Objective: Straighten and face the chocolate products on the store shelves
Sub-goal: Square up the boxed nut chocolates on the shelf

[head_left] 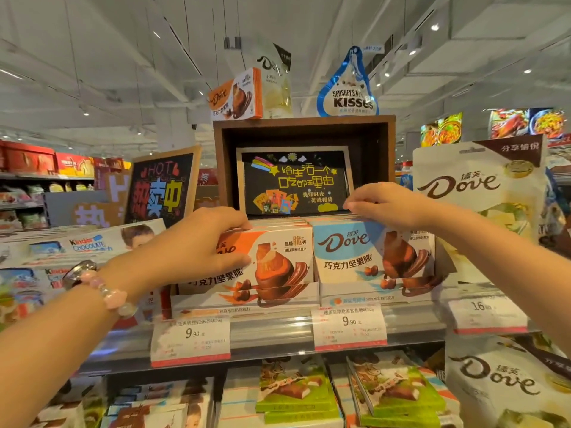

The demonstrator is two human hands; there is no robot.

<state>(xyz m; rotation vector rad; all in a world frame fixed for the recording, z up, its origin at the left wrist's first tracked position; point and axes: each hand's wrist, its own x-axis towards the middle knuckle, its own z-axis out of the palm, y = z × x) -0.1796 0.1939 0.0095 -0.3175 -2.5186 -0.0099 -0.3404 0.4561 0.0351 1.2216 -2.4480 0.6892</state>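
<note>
shelf (pixel 278 332): hands (pixel 197 242) grip dove boxes (pixel 278 257).

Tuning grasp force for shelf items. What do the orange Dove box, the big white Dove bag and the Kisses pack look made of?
Orange Dove box: looks like printed paperboard with a slight sheen; flat faces, crisp straight edges. The left hand grips it.
White Dove bag: seems a soft plastic pouch, satin finish; rounded bulging front, hang slot at top.
Kisses pack: likely glossy film or foil; drop shape, bright highlights. Cannot tell its stiffness.
</note>
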